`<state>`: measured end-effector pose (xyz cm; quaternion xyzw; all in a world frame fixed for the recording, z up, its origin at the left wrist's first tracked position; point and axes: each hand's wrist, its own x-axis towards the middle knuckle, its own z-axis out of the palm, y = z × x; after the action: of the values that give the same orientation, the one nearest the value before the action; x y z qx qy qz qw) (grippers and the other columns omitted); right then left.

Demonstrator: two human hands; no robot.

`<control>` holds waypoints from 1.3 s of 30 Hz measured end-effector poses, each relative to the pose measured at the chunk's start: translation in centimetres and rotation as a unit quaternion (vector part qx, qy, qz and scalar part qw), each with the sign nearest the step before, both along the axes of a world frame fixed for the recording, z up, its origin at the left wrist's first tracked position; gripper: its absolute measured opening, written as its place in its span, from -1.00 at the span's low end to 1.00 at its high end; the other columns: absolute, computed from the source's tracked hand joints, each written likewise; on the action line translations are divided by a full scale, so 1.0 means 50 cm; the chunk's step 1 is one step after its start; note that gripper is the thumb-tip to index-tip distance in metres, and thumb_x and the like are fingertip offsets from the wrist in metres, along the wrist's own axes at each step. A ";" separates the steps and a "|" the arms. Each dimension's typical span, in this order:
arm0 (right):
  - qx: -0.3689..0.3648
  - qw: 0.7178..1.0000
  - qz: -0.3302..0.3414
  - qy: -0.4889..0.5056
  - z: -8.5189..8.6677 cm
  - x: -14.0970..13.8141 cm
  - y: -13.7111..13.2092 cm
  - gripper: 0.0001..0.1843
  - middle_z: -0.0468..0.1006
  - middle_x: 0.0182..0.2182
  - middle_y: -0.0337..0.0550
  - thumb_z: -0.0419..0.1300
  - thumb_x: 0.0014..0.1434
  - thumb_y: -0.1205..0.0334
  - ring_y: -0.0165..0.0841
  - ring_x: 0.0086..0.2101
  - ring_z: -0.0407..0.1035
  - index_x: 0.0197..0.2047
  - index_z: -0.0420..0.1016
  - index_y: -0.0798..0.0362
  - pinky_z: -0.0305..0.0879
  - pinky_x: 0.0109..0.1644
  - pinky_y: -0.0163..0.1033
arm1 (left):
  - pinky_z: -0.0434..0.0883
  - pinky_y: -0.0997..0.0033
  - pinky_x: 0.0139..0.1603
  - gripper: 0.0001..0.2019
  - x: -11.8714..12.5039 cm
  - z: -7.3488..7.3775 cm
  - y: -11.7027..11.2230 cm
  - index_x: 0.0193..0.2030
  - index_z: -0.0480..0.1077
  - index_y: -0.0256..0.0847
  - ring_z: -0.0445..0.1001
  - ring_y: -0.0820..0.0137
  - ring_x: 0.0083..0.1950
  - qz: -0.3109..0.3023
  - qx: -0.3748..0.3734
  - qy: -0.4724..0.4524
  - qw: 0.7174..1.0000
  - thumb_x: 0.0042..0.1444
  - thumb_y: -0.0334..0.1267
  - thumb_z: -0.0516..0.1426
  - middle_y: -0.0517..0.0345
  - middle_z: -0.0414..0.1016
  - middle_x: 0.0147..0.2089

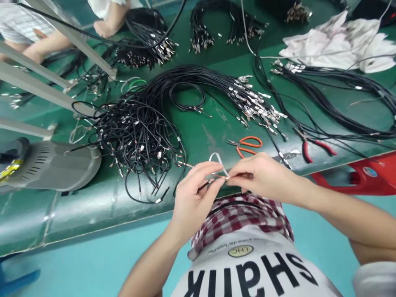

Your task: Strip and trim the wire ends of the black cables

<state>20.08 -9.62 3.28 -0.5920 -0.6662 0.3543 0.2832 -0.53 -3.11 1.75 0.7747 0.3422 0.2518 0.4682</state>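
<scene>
My left hand (196, 187) is closed, thumb and fingers pinching a black cable (203, 186) near its stripped copper end. From the other side, my right hand (262, 173) is closed with its fingertips at the bare copper wire (221, 176). A thin white strip (220, 160) loops up between the hands, its lower end at my right fingertips; exactly which fingers grip it is hidden. Just beyond my right hand, orange-handled snips (247, 145) lie on the green table (213, 136).
A large bundle of black cables (192, 74) with metal terminals arches behind my hands, its tangled end at left. Red-handled pliers (315, 146) lie at right near another cable bundle (334, 103). A grey machine (62, 165) stands left. Across the table is a co-worker's arm (113, 20).
</scene>
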 end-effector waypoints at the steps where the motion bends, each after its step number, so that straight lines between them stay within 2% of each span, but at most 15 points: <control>1: 0.011 1.000 0.017 -0.022 0.002 0.001 0.000 -0.85 0.62 -0.37 -0.28 0.23 0.29 0.31 -0.47 -0.38 0.47 -0.25 0.65 0.06 0.23 -0.25 -0.36 | 0.31 0.61 -0.47 -0.79 0.003 -0.004 0.002 0.02 0.50 -0.07 0.45 0.56 -0.33 -0.018 -0.045 0.016 0.999 0.26 -0.25 0.19 0.11 0.51 0.05; 4: 0.019 0.997 0.050 -0.060 0.004 0.005 -0.002 -0.83 0.63 -0.33 -0.26 0.20 0.30 0.37 -0.44 -0.33 0.47 -0.21 0.65 0.06 0.20 -0.22 -0.33 | 0.23 0.62 -0.54 -0.81 0.006 -0.012 0.009 0.00 0.44 -0.10 0.32 0.64 -0.51 -0.056 -0.152 0.051 0.986 0.27 -0.18 0.19 0.19 0.55 -0.14; 7: 0.000 0.995 0.063 -0.075 0.002 0.010 -0.006 -0.82 0.61 -0.38 -0.27 0.18 0.30 0.37 -0.44 -0.35 0.46 -0.21 0.65 0.06 0.18 -0.24 -0.32 | 0.35 0.63 -0.40 -0.87 0.006 -0.013 0.014 -0.11 0.46 -0.15 0.44 0.59 -0.39 -0.071 -0.194 0.059 0.977 0.26 -0.20 0.20 0.21 0.54 -0.21; 9: -0.024 0.994 0.069 -0.081 -0.002 0.012 -0.008 -0.82 0.62 -0.37 -0.27 0.19 0.30 0.36 -0.42 -0.33 0.47 -0.19 0.65 0.04 0.18 -0.25 -0.31 | 0.40 0.63 -0.32 -0.93 0.005 -0.012 0.012 -0.20 0.49 -0.18 0.50 0.55 -0.31 -0.070 -0.192 0.060 0.977 0.24 -0.25 0.21 0.21 0.55 -0.24; 12: -0.053 0.991 0.080 -0.093 -0.015 0.008 -0.009 -0.83 0.63 -0.35 -0.26 0.20 0.30 0.32 -0.38 -0.31 0.49 -0.17 0.64 0.00 0.18 -0.25 -0.29 | 0.41 0.62 -0.24 -0.97 0.002 -0.012 0.003 -0.24 0.52 -0.18 0.51 0.54 -0.25 -0.058 -0.084 0.079 0.992 0.21 -0.35 0.22 0.22 0.54 -0.26; 15: -0.072 0.987 0.099 -0.107 -0.027 0.001 -0.006 -0.84 0.62 -0.36 -0.25 0.19 0.28 0.33 -0.34 -0.30 0.49 -0.22 0.64 0.01 0.19 -0.25 -0.27 | 0.40 0.59 -0.15 -0.92 -0.002 -0.012 -0.005 -0.20 0.52 -0.17 0.49 0.53 -0.19 -0.067 0.048 0.109 0.991 0.21 -0.41 0.21 0.21 0.51 -0.23; 18: -0.091 0.983 0.119 -0.110 -0.033 -0.003 -0.005 -0.80 0.64 -0.34 -0.23 0.18 0.28 0.36 -0.32 -0.27 0.51 -0.23 0.65 0.00 0.20 -0.22 -0.25 | 0.37 0.57 -0.15 -0.93 -0.003 -0.016 -0.004 -0.20 0.49 -0.18 0.46 0.53 -0.14 -0.093 0.088 0.116 0.985 0.22 -0.41 0.20 0.18 0.51 -0.08; 21: -0.094 0.981 0.135 -0.100 -0.035 -0.001 -0.006 -0.78 0.64 -0.34 -0.25 0.17 0.28 0.36 -0.33 -0.28 0.50 -0.22 0.67 -0.03 0.21 -0.19 -0.24 | 0.29 0.57 -0.35 -0.96 -0.004 -0.025 0.004 -0.25 0.44 -0.18 0.42 0.57 -0.23 -0.129 0.041 0.123 0.983 0.23 -0.38 0.19 0.21 0.51 0.03; 23: -0.093 0.981 0.143 -0.088 -0.036 0.004 -0.007 -0.79 0.64 -0.35 -0.27 0.19 0.28 0.35 -0.35 -0.31 0.49 -0.22 0.67 -0.04 0.20 -0.20 -0.25 | 0.20 0.55 -0.47 -0.97 -0.004 -0.031 0.009 -0.25 0.42 -0.17 0.36 0.60 -0.35 -0.153 -0.030 0.123 0.980 0.24 -0.34 0.19 0.24 0.55 -0.04; 25: -0.095 0.981 0.152 -0.073 -0.039 0.010 -0.008 -0.82 0.63 -0.37 -0.28 0.21 0.28 0.31 -0.38 -0.33 0.48 -0.21 0.67 -0.05 0.20 -0.22 -0.26 | 0.18 0.55 -0.51 -0.97 -0.004 -0.037 0.011 -0.24 0.42 -0.16 0.33 0.60 -0.42 -0.163 -0.090 0.121 0.975 0.25 -0.30 0.19 0.27 0.55 -0.20; 27: -0.097 0.981 0.163 -0.052 -0.042 0.018 -0.009 -0.83 0.62 -0.38 -0.30 0.22 0.28 0.28 -0.41 -0.36 0.46 -0.18 0.67 -0.06 0.19 -0.26 -0.29 | 0.24 0.57 -0.48 -0.94 -0.003 -0.040 0.011 -0.26 0.44 -0.17 0.37 0.58 -0.42 -0.153 -0.121 0.121 0.973 0.23 -0.26 0.21 0.28 0.52 -0.32; 29: -0.101 0.980 0.172 -0.025 -0.045 0.027 -0.011 -0.82 0.62 -0.37 -0.31 0.22 0.28 0.26 -0.44 -0.38 0.44 -0.13 0.67 -0.07 0.18 -0.29 -0.32 | 0.29 0.59 -0.45 -0.91 -0.002 -0.042 0.011 -0.28 0.45 -0.19 0.40 0.57 -0.42 -0.134 -0.138 0.116 0.974 0.20 -0.25 0.24 0.27 0.51 -0.36; 33: -0.099 0.979 0.178 -0.001 -0.046 0.040 -0.012 -0.79 0.63 -0.35 -0.29 0.19 0.30 0.29 -0.45 -0.38 0.44 -0.12 0.68 -0.05 0.17 -0.32 -0.35 | 0.34 0.61 -0.44 -0.87 -0.003 -0.042 0.013 -0.29 0.49 -0.22 0.47 0.55 -0.42 -0.102 -0.178 0.110 0.972 0.15 -0.21 0.29 0.22 0.54 -0.36; 39: -0.067 0.984 0.158 -0.051 -0.040 0.046 -0.013 -0.77 0.63 -0.33 -0.27 0.18 0.30 0.35 -0.42 -0.34 0.44 -0.14 0.68 -0.03 0.15 -0.29 -0.33 | 0.47 0.58 -0.30 -0.85 -0.006 -0.035 0.017 -0.19 0.59 -0.20 0.58 0.45 -0.30 -0.079 -0.185 0.119 0.972 0.14 -0.21 0.29 0.13 0.64 -0.23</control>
<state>22.37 -10.27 1.28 -0.5138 -0.7397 0.4083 0.1489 -0.83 -2.27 0.02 0.7239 0.3733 0.0526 0.5778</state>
